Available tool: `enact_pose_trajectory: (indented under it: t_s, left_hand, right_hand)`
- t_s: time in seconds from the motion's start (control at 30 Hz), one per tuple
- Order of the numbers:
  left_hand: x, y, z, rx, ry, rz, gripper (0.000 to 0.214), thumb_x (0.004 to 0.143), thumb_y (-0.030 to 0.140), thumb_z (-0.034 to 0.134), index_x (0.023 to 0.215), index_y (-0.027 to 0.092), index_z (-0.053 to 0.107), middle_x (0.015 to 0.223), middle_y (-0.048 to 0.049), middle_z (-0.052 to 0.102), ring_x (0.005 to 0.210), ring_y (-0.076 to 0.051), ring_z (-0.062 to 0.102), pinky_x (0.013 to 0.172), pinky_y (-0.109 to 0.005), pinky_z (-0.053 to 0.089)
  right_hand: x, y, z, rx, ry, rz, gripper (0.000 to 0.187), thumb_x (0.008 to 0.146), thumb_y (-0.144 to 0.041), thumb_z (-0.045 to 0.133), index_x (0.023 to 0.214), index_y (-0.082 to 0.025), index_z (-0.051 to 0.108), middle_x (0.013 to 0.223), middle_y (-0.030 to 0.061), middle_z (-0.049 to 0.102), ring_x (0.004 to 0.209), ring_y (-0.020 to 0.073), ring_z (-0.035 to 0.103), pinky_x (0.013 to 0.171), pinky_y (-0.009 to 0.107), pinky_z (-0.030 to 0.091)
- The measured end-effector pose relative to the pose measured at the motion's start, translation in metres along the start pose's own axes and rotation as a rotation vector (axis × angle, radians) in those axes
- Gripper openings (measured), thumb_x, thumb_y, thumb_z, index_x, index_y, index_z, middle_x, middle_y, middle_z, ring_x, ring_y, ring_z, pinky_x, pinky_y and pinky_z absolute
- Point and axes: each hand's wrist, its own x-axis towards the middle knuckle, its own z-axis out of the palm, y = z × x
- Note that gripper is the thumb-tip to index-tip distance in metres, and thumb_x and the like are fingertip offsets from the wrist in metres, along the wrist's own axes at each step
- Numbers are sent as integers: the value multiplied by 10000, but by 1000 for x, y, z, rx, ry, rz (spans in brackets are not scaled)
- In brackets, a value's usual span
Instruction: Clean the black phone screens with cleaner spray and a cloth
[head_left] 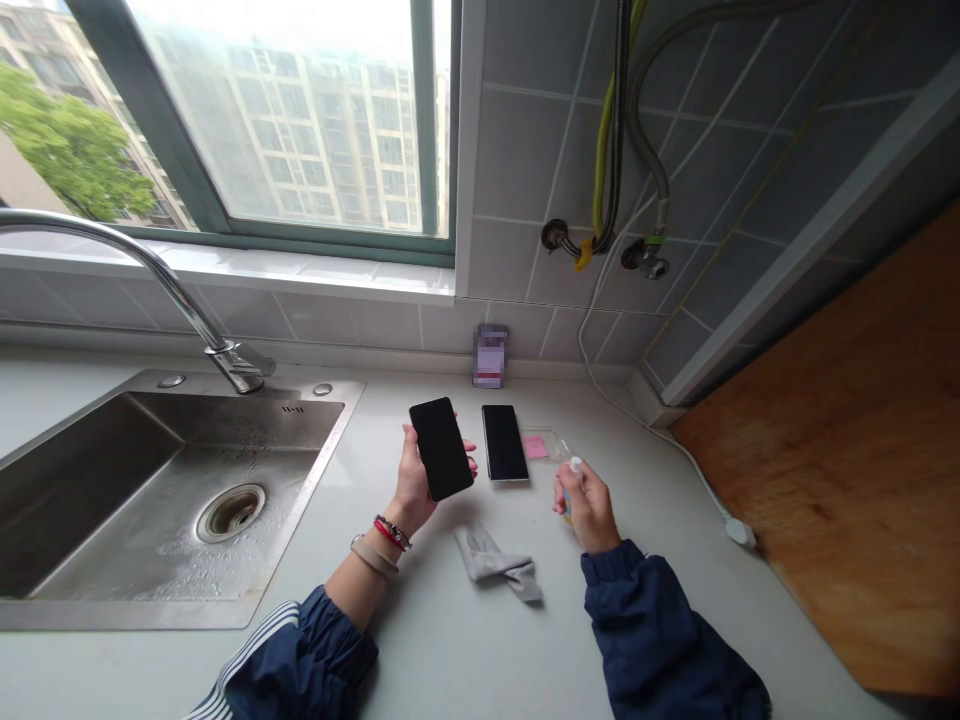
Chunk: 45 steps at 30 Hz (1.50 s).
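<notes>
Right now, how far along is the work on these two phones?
Partway. Perhaps done: one smartphone lies on the counter. In hand: the left hand holds the other smartphone, the right hand a small spray bottle. Left: the grey cloth lies unheld, and a clear plastic case sits untouched.

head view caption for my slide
Left hand holds a black smartphone, right hand a bottle, near a second phone and grey cloth

small bottle (574, 466): mostly hidden by right hand (590, 508) | box (490, 356): label blurred
</notes>
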Motion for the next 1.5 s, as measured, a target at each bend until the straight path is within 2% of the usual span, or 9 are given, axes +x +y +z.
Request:
enact_pose_trajectory:
  t_s: [0.07, 0.13, 0.23, 0.33, 0.43, 0.7, 0.9, 1.27, 1.5]
  left_hand:
    - [-1, -3, 1, 4, -19, -6, 807, 948, 754, 289, 1461, 154, 457, 957, -165, 736, 735, -287, 724, 745, -480, 589]
    - [-2, -7, 3, 5, -44, -8, 813, 949, 753, 292, 1462, 144, 455, 955, -164, 735, 735, -287, 724, 741, -470, 588]
    - [-4, -13, 6, 7, -65, -8, 819, 950, 752, 296, 1457, 132, 466, 948, -156, 736, 723, -280, 723, 737, -451, 588]
    - [-6, -18, 7, 7, -50, -24, 841, 941, 764, 308, 1449, 119, 491, 949, -163, 743, 714, -282, 723, 721, -439, 588]
    - [-6, -19, 8, 8, -41, -32, 855, 937, 769, 316, 1475, 122, 466, 938, -165, 745, 714, -280, 724, 701, -424, 587]
    - [-4, -19, 8, 15, -46, -37, 866, 943, 770, 267, 1504, 126, 414, 927, -156, 739, 706, -272, 725, 713, -427, 591]
    - [-4, -21, 5, 4, -69, -52, 845, 950, 760, 259, 1505, 143, 414, 936, -157, 739, 722, -272, 726, 733, -428, 587]
    - [-5, -28, 8, -34, -64, -103, 838, 950, 752, 301, 1487, 130, 465, 915, -161, 742, 694, -260, 719, 686, -396, 588]
    - [-7, -30, 10, -23, -53, -121, 834, 956, 747, 284, 1466, 120, 491, 930, -167, 741, 716, -263, 725, 702, -391, 592]
  right_hand:
    - [-2, -13, 18, 72, -121, 61, 610, 945, -757, 394, 806, -200, 602, 513, -36, 507, 420, 123, 481, 450, 248, 460]
    - [0, -24, 39, 121, -210, 107, 724, 937, -802, 321, 713, -182, 622, 474, -14, 496, 411, 125, 487, 437, 246, 433]
    - [4, -33, 65, 158, -290, 155, 778, 944, -795, 318, 593, -171, 622, 423, 0, 476, 385, 116, 468, 438, 245, 408]
    - [2, -31, 78, 159, -307, 177, 750, 922, -789, 400, 531, -180, 598, 373, -14, 430, 348, 102, 403, 404, 240, 346]
    - [-5, -23, 75, 128, -297, 190, 736, 885, -803, 452, 492, -193, 574, 343, -19, 405, 324, 102, 373, 379, 244, 303]
    - [-9, -11, 64, 47, -250, 177, 725, 886, -810, 420, 478, -220, 532, 337, -22, 382, 299, 107, 349, 355, 255, 265]
    - [-8, -10, 65, 38, -225, 158, 709, 918, -773, 400, 492, -218, 520, 353, -24, 385, 313, 106, 358, 367, 252, 282]
    - [-13, -14, 66, 40, -285, 136, 708, 921, -763, 405, 487, -212, 494, 415, -6, 431, 349, 96, 367, 373, 247, 261]
    - [-15, -18, 68, 55, -263, 160, 709, 928, -780, 373, 511, -217, 485, 388, -24, 396, 336, 97, 357, 375, 245, 283]
